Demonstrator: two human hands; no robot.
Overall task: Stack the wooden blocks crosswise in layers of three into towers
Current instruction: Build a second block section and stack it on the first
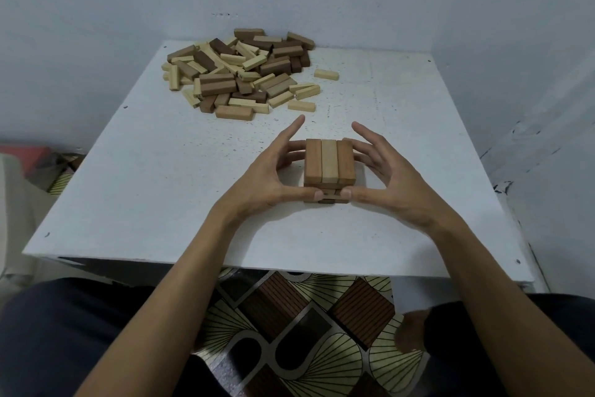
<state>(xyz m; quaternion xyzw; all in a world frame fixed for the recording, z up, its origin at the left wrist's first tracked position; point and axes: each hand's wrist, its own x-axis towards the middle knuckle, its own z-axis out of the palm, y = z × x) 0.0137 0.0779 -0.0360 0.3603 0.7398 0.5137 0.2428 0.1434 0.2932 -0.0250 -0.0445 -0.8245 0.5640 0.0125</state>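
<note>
Sides of tower (330, 168) gripped by left hand (270, 182) and right hand (391, 185), thumbs across its near face; open from above. Block pile (238, 71) fills far left of table (145, 177); right side passable. Wall (483, 10) close behind and at right.

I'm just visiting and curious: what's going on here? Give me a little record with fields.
surface: white square table
build: short tower of brown and pale wooden blocks, mid-table; top layer three side by side
left hand: holds tower's left side, thumb on near face
right hand: holds tower's right side, thumb on near face
supply: loose pile of wooden blocks, far left corner
</note>
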